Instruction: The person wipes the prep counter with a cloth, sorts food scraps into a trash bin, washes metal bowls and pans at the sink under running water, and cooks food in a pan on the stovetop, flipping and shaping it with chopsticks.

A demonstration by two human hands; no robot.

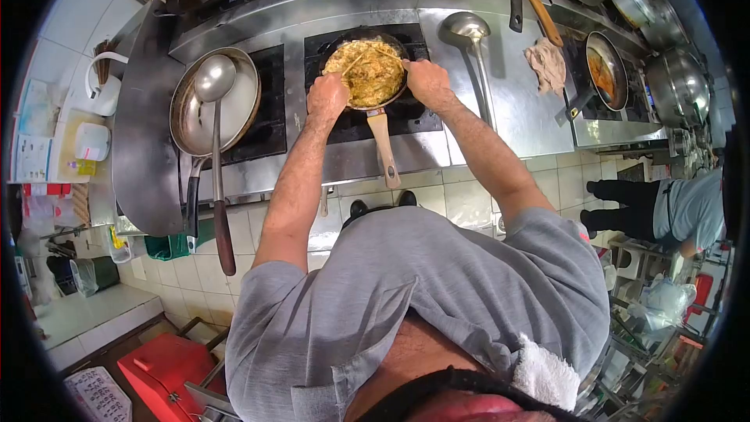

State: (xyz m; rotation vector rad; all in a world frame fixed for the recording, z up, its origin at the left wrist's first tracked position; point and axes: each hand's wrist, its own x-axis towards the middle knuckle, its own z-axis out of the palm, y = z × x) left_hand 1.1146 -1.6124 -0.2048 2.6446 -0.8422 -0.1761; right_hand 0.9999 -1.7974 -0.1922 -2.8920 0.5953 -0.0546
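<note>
Steadily, from both sides at once

In the head view, the left hand [329, 97] is curled around the left stick [354, 64], and the right hand [428, 83] appears closed on the right stick [387, 53]; how the fingers lie beneath cannot be told. The food [373, 82] is spread across the pan [378, 109], which sits on the stove [336, 135] between the hands.

Working well here calls for even, light pressure from both sides, with knuckles clear of the hot rim. Neither hand holds the handle [383, 152], so lopsided pushing could swing the pan; shallow, matched strokes would keep food inside.
</note>
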